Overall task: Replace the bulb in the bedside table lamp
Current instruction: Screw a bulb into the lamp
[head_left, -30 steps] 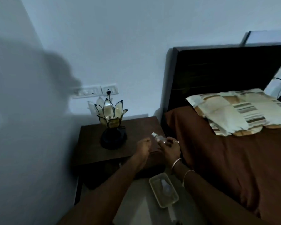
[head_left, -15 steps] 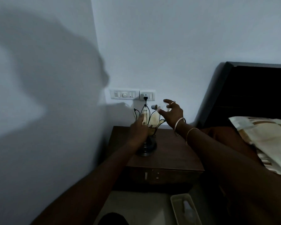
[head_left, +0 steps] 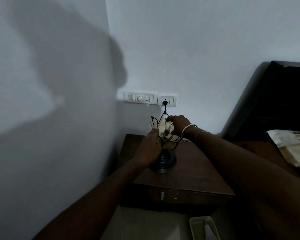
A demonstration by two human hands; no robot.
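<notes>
A small lamp with pale glass petals in a black wire frame and a round black base [head_left: 163, 162] stands on the dark wooden bedside table [head_left: 194, 168]. My left hand [head_left: 150, 146] is closed around the lamp's left side, on the petals and stem. My right hand [head_left: 179, 124], with bangles on the wrist, reaches down into the petal cup from the right, its fingers pinched on a small clear bulb [head_left: 167, 131] whose metal end points down into the lamp. The socket is hidden by the petals.
Behind the lamp a switch panel [head_left: 139, 98] and a socket [head_left: 167, 100] with the lamp's black plug in it sit on the wall. The bed's dark headboard [head_left: 275, 101] and a striped pillow [head_left: 294, 144] are at right. A pale tray [head_left: 196, 226] lies on the floor.
My view moved closer to the table. My right hand dropped from above the lamp into the petal cup with the bulb. My left hand stays on the lamp's side.
</notes>
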